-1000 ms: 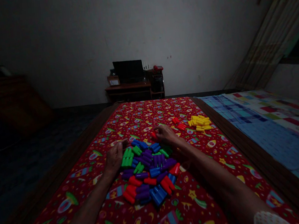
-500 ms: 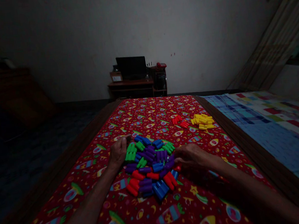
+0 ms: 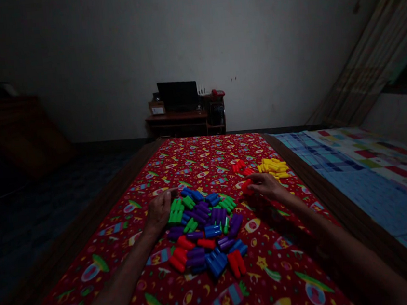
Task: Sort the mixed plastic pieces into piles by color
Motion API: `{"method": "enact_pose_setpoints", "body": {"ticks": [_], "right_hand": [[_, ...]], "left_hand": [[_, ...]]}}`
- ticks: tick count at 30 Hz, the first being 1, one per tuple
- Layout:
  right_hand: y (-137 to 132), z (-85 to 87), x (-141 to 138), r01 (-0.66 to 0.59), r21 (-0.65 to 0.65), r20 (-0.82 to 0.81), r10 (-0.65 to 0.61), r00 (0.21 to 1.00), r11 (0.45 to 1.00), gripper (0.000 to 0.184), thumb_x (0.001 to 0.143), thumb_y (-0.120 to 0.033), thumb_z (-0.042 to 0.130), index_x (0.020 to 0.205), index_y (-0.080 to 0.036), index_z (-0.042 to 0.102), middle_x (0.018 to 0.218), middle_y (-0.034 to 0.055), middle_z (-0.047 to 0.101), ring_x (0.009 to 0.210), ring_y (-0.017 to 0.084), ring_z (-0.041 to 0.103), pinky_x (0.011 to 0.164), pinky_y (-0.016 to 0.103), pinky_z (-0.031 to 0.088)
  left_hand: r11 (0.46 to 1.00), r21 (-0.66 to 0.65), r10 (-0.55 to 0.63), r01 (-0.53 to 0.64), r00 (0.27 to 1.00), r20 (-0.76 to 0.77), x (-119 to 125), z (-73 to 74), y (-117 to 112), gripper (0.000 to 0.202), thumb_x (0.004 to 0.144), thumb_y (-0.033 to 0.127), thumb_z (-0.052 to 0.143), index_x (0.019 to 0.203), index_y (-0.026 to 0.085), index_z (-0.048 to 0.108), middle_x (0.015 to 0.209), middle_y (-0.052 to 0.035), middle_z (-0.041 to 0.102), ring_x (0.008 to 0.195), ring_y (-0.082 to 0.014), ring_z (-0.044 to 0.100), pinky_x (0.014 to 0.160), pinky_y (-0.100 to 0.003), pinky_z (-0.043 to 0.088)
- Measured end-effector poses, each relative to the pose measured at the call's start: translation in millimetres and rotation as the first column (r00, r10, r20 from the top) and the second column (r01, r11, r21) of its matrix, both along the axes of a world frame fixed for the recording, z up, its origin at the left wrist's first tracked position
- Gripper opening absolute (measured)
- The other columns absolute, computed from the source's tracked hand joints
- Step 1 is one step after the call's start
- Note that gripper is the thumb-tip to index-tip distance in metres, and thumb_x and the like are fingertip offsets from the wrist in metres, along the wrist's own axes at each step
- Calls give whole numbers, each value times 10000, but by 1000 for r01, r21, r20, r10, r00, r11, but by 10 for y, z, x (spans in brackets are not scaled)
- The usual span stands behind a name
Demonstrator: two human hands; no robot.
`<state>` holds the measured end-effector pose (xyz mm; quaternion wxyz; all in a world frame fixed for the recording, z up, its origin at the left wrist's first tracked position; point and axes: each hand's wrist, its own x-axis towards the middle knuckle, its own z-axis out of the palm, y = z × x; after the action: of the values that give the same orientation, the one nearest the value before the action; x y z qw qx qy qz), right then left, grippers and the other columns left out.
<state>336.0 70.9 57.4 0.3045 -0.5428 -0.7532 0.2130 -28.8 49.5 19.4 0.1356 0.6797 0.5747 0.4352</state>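
In the head view, a mixed pile of plastic toy blocks shaped like joined tubes lies on a red patterned cloth (image 3: pixel 190 299). My right hand (image 3: pixel 268 185) is beyond the pile at its right, fingers closed on a red toy block (image 3: pixel 247 187). Just ahead of that hand lie a few loose red blocks (image 3: pixel 239 166) and a heap of yellow blocks (image 3: pixel 272 166). My left hand (image 3: pixel 158 209) rests at the pile's left edge beside a green block (image 3: pixel 176 211), loosely curved with nothing visible in it. Purple blocks (image 3: pixel 218 215) and blue blocks (image 3: pixel 216 262) fill much of the pile.
A dark brown border (image 3: pixel 299 166) runs along the cloth's side. To the right is a bed-like surface with a blue checked cover (image 3: pixel 333 177). At the far wall stands a desk (image 3: pixel 178 118) with a black monitor (image 3: pixel 178 96). A wooden cabinet (image 3: pixel 12 129) is at left.
My right hand has moved from the pile's right edge away and to the right, carrying a red toy block toward the loose red ones. My left hand stays at the pile.
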Motion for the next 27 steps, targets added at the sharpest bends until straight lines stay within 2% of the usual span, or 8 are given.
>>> {"method": "enact_pose_setpoints", "body": {"ticks": [4,8,10,12,15,18,24,27], "right_hand": [[478,37,7,205,112,92,-216,972,972,195,783,-181,567,854,-140,744,825,79,741,778,221,664,717,304,483],[492,36,-156,232,257,24,-246,969,938,267,815,-165,526,990,-114,721,985,136,730,903,236,658,826,337,472],[267,63,-336,98,264,1,-102,995,959,267,843,-183,516,1012,-118,713,979,131,727,875,218,659,787,307,476],[-59,94,-576,-176,194,21,175,984,965,247,886,-220,501,992,-152,714,902,82,730,771,171,652,694,248,462],[-549,98,-938,-570,56,215,548,808,820,200,912,-252,520,917,-194,711,787,20,700,659,118,595,611,207,396],[-852,15,-1130,-639,59,455,549,701,767,210,929,-322,532,876,-186,684,820,48,658,706,136,568,633,233,392],[-1024,-253,-1038,-619,282,547,408,732,733,274,961,-318,477,1174,-184,587,1265,160,546,1196,268,471,967,420,405],[-1034,-272,-1040,-616,289,530,413,741,733,259,949,-245,478,1162,-176,609,1306,173,526,1235,278,451,993,454,393]], "left_hand": [[1000,-7,5,-5,1000,-10,-2,7,-6,523,919,475,270,1050,165,671,1019,-98,733,922,-216,686,874,-353,542],[1000,-17,-14,14,1000,-2,-3,5,-6,507,923,469,271,1036,177,670,992,-95,734,916,-216,685,868,-357,543],[999,-30,-11,11,1000,5,-3,-4,-1,514,926,473,268,1027,168,670,991,-104,732,909,-217,687,859,-353,545],[999,-31,-8,8,1000,5,-7,-21,11,534,929,486,259,1035,158,666,1011,-112,728,915,-218,687,861,-351,545],[1000,-6,-14,14,1000,-1,-24,-62,39,567,931,517,242,1045,158,666,1039,-111,725,938,-220,682,881,-354,540],[1000,16,-22,22,1000,1,-42,-106,65,585,932,538,231,1025,167,674,1017,-104,733,937,-222,684,879,-356,543],[999,29,-16,16,1000,12,-40,-133,71,578,940,526,233,1033,163,673,1023,-107,730,934,-220,687,880,-348,543],[999,30,-20,21,1000,-5,-38,-119,68,576,940,520,233,1030,162,675,1011,-107,733,924,-222,689,878,-349,543]]}}
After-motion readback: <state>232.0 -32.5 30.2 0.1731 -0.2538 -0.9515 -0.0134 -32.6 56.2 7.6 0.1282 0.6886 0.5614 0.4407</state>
